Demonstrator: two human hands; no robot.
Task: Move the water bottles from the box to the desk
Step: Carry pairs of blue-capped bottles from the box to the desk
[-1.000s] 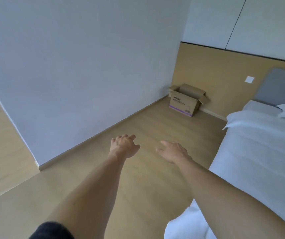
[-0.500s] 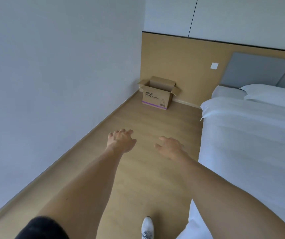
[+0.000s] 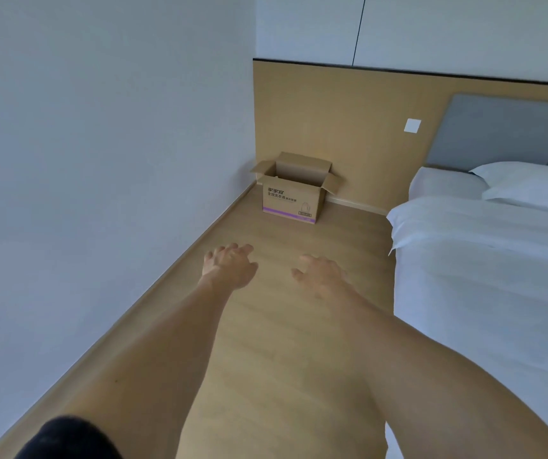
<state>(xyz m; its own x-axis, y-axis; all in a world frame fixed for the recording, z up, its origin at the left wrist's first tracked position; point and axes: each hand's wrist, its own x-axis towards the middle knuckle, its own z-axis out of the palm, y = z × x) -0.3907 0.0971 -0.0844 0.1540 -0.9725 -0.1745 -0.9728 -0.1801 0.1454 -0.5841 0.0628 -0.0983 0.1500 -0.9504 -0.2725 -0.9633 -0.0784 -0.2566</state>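
An open cardboard box [image 3: 292,200] with a purple stripe stands on the wooden floor in the far corner, its flaps folded out. Its inside is hidden from here, and no water bottles or desk are in view. My left hand [image 3: 229,265] and my right hand [image 3: 320,273] are stretched out in front of me above the floor, well short of the box. Both hold nothing and their fingers are spread.
A white wall [image 3: 100,160] runs along the left. A bed with white sheets [image 3: 497,276] and pillows fills the right side. A strip of wooden floor [image 3: 266,342] leads between them to the box. A wood wall panel with a white switch [image 3: 412,125] is behind.
The view has swung and moved forward along the floor, so the box now looks larger and nearer the centre. Both hands stay stretched out and empty.
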